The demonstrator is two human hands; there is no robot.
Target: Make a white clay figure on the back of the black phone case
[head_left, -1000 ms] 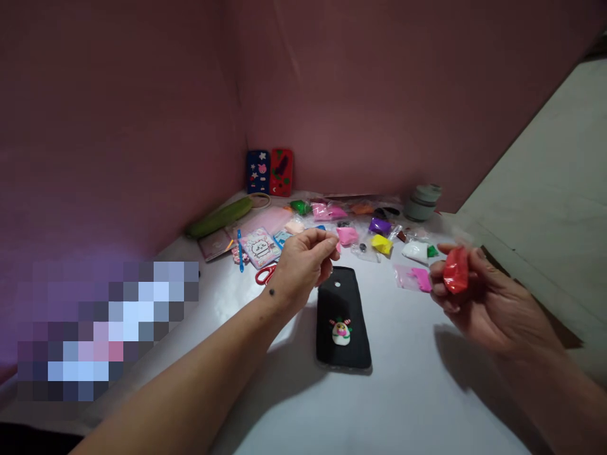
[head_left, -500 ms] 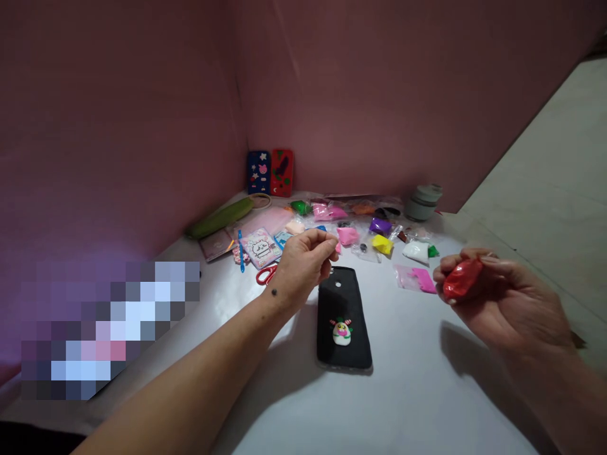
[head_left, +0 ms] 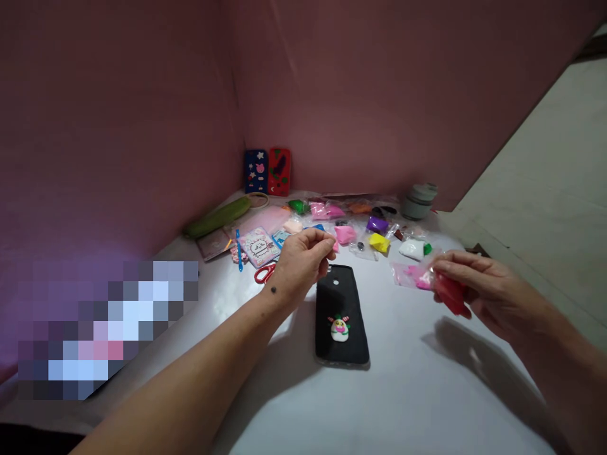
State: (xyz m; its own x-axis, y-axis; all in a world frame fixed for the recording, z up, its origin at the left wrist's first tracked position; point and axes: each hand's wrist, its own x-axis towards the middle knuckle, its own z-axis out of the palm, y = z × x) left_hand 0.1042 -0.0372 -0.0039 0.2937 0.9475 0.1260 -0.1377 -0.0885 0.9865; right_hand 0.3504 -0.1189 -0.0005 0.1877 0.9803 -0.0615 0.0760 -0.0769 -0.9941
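My left hand (head_left: 303, 262) hovers over the top end of a black phone case (head_left: 342, 316) on the white table (head_left: 303, 404). Its fingers are pinched together on something too small to make out. A small white clay figure (head_left: 339, 328) with pink and green bits sits on the case. My right hand (head_left: 484, 291) is closed on a red clay packet (head_left: 449, 294), low over the table beside a pink clay bag (head_left: 411, 277).
Several small bags of coloured clay lie across the back: yellow (head_left: 379, 242), purple (head_left: 378, 224), white (head_left: 413, 249), pink (head_left: 345, 234). Red scissors (head_left: 263, 273), a blue tool (head_left: 239, 250), a sticker pack (head_left: 258, 247), two decorated cases (head_left: 268, 172) and a grey jar (head_left: 418, 201) stand near the pink walls.
My right hand has turned over and lowered the red clay packet toward the table, beside the pink bag. My left hand has kept its pinch over the case.
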